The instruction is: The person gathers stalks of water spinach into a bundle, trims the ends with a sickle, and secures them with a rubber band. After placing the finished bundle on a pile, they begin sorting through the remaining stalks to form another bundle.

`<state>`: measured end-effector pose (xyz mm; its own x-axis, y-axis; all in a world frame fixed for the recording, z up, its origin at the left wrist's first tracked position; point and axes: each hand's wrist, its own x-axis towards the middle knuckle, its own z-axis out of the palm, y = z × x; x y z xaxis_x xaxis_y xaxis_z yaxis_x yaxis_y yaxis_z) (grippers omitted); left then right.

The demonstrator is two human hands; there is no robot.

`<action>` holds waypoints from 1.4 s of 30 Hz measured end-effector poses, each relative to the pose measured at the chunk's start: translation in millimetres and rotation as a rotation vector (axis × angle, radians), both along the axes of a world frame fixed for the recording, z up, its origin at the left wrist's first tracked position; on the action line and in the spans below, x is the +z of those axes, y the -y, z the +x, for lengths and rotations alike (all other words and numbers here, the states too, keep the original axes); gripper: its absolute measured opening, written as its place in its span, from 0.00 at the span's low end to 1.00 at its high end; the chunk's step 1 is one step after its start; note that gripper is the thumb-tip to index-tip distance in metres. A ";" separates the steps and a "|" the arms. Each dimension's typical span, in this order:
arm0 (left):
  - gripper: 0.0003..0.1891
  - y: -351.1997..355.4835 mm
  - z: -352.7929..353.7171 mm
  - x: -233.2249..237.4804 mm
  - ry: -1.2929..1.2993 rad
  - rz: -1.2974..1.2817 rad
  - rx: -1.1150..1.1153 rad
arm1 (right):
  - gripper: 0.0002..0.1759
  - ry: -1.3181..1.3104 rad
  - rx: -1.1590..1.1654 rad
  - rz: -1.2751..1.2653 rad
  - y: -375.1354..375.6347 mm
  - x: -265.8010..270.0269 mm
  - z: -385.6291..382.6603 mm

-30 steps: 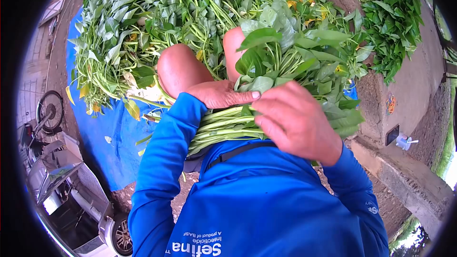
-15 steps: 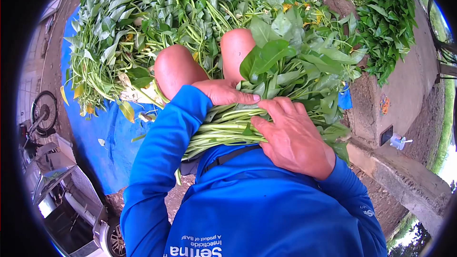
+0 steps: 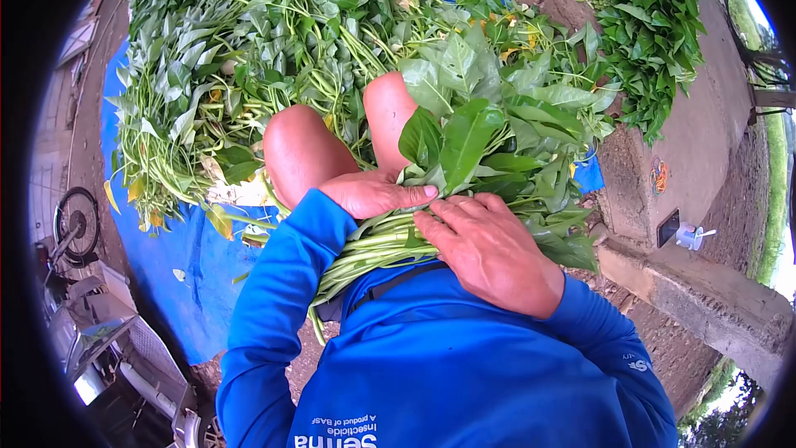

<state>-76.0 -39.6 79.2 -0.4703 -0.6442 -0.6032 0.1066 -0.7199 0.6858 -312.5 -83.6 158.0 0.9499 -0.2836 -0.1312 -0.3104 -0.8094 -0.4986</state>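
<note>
I have leafy bundle (image 3: 390, 236) clasped in left grip (image 3: 377, 197), lying beneath right grip (image 3: 497, 250); latter's closure, can't tell.

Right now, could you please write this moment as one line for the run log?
left hand: on leafy bundle | right hand: laid over same bundle | hands: close together | leafy heap: beyond knees, on blue tarp

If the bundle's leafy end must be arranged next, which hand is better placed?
Probably the right hand: it rests on the bundle nearer the leafy end, while the left hand lies nearer the stem ends.
</note>
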 end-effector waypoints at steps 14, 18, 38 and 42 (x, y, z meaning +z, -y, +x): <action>0.26 3.0 52.3 24.9 0.809 -0.594 0.067 | 0.32 0.145 -0.031 -0.326 0.1 -29.4 38.4; 0.26 0.7 48.7 12.2 0.719 -0.655 0.157 | 0.34 -0.008 -0.082 -0.315 -6.3 -29.7 35.7; 0.46 -24.9 -8.5 19.8 1.493 -0.957 -0.124 | 0.41 0.433 -0.048 0.709 214.0 52.2 141.9; 0.45 -29.2 5.4 -14.2 1.443 -1.071 -0.013 | 0.64 -0.070 0.263 0.232 152.5 -24.0 143.3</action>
